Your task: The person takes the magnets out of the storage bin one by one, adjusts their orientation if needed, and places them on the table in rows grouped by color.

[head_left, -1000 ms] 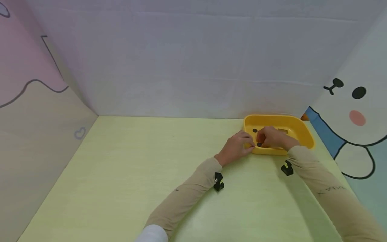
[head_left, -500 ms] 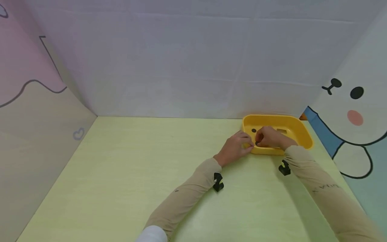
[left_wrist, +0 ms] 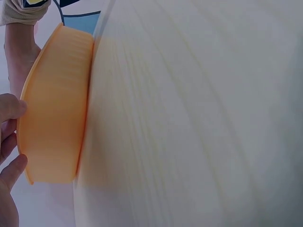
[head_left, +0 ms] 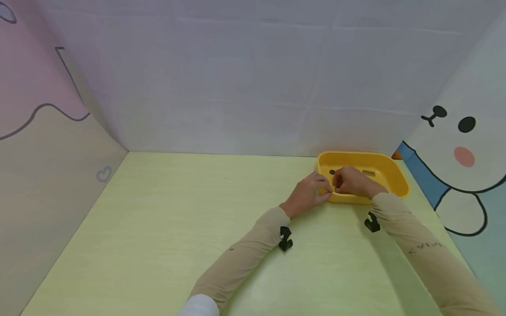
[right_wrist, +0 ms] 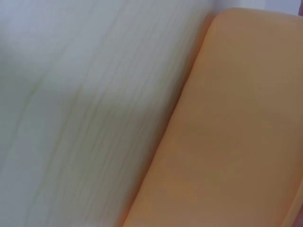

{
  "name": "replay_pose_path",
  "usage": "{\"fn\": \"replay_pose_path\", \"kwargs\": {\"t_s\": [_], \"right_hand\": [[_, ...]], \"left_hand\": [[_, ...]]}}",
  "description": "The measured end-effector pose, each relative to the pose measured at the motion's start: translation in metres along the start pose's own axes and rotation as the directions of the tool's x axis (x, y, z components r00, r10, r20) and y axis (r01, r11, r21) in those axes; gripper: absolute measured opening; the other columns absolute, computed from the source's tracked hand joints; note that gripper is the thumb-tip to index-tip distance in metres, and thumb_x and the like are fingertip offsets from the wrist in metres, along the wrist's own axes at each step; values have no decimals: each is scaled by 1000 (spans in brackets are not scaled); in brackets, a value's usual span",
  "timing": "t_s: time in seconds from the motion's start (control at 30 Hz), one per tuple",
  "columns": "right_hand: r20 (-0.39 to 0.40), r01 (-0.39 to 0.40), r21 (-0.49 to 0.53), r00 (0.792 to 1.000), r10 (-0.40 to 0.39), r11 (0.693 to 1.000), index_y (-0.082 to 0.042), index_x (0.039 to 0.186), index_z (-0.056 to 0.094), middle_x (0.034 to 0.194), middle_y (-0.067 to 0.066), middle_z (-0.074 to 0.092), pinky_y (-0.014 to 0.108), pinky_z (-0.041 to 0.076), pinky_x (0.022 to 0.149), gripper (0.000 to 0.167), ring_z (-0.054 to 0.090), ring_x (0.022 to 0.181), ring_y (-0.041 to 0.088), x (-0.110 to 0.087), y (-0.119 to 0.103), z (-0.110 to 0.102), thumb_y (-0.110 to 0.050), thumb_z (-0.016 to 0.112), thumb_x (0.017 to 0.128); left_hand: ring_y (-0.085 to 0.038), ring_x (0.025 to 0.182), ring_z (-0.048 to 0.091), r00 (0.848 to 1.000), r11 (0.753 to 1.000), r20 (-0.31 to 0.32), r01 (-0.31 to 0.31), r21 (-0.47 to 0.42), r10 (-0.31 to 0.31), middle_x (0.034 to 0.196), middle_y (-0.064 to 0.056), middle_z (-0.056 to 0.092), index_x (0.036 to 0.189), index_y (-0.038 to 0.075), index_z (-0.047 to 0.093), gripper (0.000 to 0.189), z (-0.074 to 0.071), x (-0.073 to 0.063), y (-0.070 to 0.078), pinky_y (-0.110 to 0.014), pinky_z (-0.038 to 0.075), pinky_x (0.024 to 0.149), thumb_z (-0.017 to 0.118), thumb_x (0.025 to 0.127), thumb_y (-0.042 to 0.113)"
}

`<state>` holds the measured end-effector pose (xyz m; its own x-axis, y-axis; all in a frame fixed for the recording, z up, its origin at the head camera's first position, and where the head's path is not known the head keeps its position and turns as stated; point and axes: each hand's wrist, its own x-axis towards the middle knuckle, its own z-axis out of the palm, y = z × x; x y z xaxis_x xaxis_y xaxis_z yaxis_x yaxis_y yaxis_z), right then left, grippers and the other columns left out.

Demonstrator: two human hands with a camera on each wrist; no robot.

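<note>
A yellow tray [head_left: 389, 184] stands at the back right of the table. My left hand [head_left: 306, 195] holds its front left corner, thumb and fingers at the rim; in the left wrist view, the fingertips [left_wrist: 18, 108] lie against the edge of the tray [left_wrist: 57, 109]. Reaching over the front wall, my right hand [head_left: 353, 181] has its fingers curled down inside the tray, pinching a small dark disc that is almost hidden by the fingertips. Another dark disc [head_left: 332, 172] lies on the tray's floor just left of that hand. The right wrist view shows only the tray's outer side [right_wrist: 227, 118] and table.
A flat brownish rectangular piece [head_left: 368, 173] lies in the tray behind the right wrist. The tray sits near the pale back wall [head_left: 221, 87] and the printed right-hand wall [head_left: 474, 175]. The pale green table [head_left: 178, 219] spreads out to the left.
The right hand has shifted slightly left toward the left hand, and the dark disc at its fingertips is now mostly covered. The left hand has stayed at the corner.
</note>
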<state>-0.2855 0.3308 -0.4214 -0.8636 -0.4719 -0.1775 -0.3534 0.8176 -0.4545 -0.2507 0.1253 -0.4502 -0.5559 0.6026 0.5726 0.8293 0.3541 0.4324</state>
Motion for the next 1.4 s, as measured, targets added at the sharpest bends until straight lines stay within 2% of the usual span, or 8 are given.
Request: {"fn": "replay_pose_path", "kwargs": {"t_s": [0.17,0.37,0.5,0.8,1.13,1.27,1.4], "right_hand": [[-61,74,-10,995,-74,997,0,79,66,72,5,61,31,47,60,9,52,63,17,1,2,5,4,68,72],[-95,144,14,985,-142,989,-1,76,65,68,4,59,31,45,57,7,50,60,15,2,6,7,4,66,70],[-124,201,-14,972,-202,979,-1,73,64,65,1,57,29,42,53,6,48,57,13,4,6,7,2,66,68],[-96,134,-81,985,-142,988,-4,68,62,58,-2,45,29,35,51,12,40,53,14,10,6,8,6,67,72],[-65,108,-76,991,-113,991,-4,75,67,65,1,56,30,43,55,8,47,57,15,8,2,4,3,69,72],[-104,93,-38,990,-97,995,0,82,70,73,5,63,32,48,59,10,53,62,15,3,7,6,2,69,72],[-174,65,27,983,-59,998,0,85,69,76,4,64,30,49,60,10,55,64,16,-3,12,5,-1,72,75]], "left_hand": [[-10,95,53,1000,1000,4,-3,-5,3,93,2,63,86,14,72,3,3,0,-1,-11,39,83,71,85,16],[-12,93,54,1000,1000,-14,-19,-14,19,91,2,63,86,12,72,4,2,0,-1,-12,40,83,71,84,15],[-12,93,54,999,999,-22,-27,-23,26,91,2,63,86,10,72,5,1,0,-1,-12,40,83,71,84,15],[-12,92,54,999,999,-22,-36,-30,36,90,2,63,86,11,72,3,0,1,-3,-13,40,83,71,84,13],[-12,92,54,1000,1000,-7,-26,-15,26,92,3,63,86,12,72,4,-1,0,-3,-13,40,83,71,85,15],[-12,93,54,1000,1000,7,-18,-15,18,94,2,63,87,12,72,4,0,-1,-3,-13,39,84,70,85,15],[-11,94,54,1000,1000,13,-15,-5,15,94,1,64,88,13,72,4,-1,-1,-2,-12,39,84,70,85,15]]}}
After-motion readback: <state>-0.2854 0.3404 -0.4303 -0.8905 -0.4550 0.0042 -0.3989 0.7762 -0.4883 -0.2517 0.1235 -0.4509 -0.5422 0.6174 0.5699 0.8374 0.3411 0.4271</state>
